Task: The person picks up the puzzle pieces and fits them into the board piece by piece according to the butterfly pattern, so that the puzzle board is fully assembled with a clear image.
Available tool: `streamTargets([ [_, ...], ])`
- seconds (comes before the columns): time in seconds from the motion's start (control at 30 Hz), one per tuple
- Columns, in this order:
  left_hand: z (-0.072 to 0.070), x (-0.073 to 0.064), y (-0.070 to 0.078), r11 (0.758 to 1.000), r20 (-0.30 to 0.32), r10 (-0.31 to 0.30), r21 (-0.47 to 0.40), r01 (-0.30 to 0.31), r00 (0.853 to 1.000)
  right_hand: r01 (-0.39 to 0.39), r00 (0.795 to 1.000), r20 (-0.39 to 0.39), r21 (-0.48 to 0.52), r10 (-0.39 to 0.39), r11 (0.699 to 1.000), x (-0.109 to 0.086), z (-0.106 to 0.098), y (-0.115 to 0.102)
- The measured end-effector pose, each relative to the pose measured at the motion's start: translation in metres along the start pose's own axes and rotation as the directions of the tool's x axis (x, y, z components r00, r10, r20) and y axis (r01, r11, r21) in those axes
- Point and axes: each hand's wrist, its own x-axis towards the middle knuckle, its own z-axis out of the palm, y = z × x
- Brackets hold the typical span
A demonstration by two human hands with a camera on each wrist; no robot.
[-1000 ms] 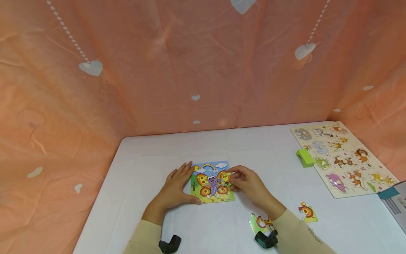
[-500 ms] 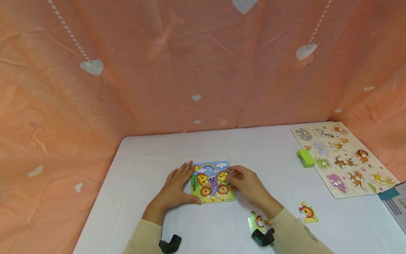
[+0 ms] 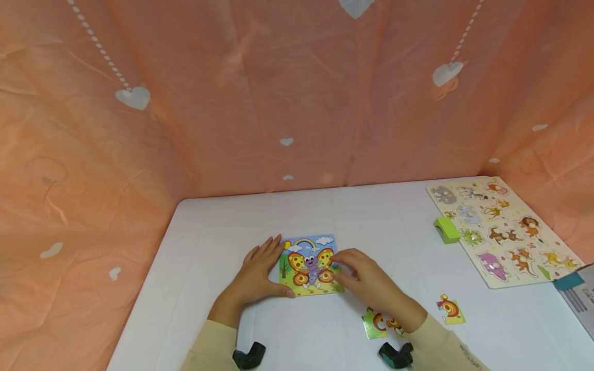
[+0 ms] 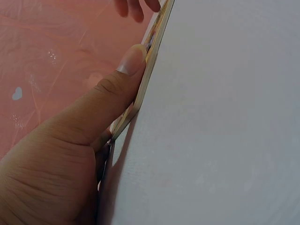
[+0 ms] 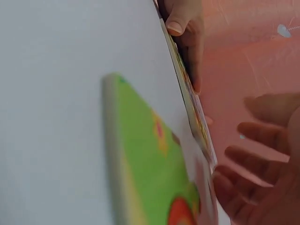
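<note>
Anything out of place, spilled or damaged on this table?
No spill or damage shows. Mildly odd: a lime-green arched block sits at the left edge of the cream animal-picture board, looking like no part of that puzzle.

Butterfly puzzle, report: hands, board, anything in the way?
Left hand touching board's left side. Right hand over right edge. Butterfly puzzle on table, partly hidden by hands. Loose pieces apart from it.

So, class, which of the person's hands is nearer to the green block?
Right. The right hand, at the right edge of the butterfly puzzle, has the green block to its right and farther back; the left hand, on the puzzle's left edge, is farther from it.
</note>
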Motion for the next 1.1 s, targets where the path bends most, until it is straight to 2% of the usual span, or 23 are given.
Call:
streamTargets([
  [0.13,0.0,0.0,0.0,1.0,-0.002,-0.003,-0.004,0.003,1.0,-0.001,1.0,0.02,0.149,-0.002,0.989,-0.014,-0.011,0.003],
  [0.3,0.0,0.001,0.001,1.0,-0.002,-0.002,-0.008,0.002,1.0,-0.044,0.995,0.101,0.358,0.009,0.933,-0.03,-0.025,0.014],
  [0.37,0.0,0.001,0.001,1.0,-0.002,0.0,-0.008,0.0,1.0,-0.038,0.991,0.13,0.402,-0.016,0.915,-0.035,-0.029,0.019],
  [0.57,0.0,0.0,0.001,1.0,-0.003,-0.003,-0.017,0.003,1.0,-0.015,0.978,0.192,0.445,-0.079,0.895,-0.05,-0.041,0.026],
  [0.7,0.001,0.0,0.0,1.0,-0.006,-0.007,-0.019,0.007,1.0,-0.02,0.972,0.215,0.461,-0.09,0.887,-0.061,-0.046,0.027],
  [0.77,0.001,0.0,0.0,1.0,-0.007,-0.006,-0.017,0.006,1.0,-0.008,0.97,0.222,0.451,-0.103,0.892,-0.066,-0.048,0.029],
  [1.0,0.002,0.0,-0.001,1.0,-0.012,-0.008,-0.011,0.008,1.0,0.051,0.963,0.241,0.266,-0.118,0.963,-0.077,-0.048,0.038],
  [1.1,0.002,0.0,-0.001,1.0,-0.016,-0.005,-0.011,0.005,1.0,0.105,0.957,0.249,0.19,-0.151,0.976,-0.077,-0.045,0.041],
])
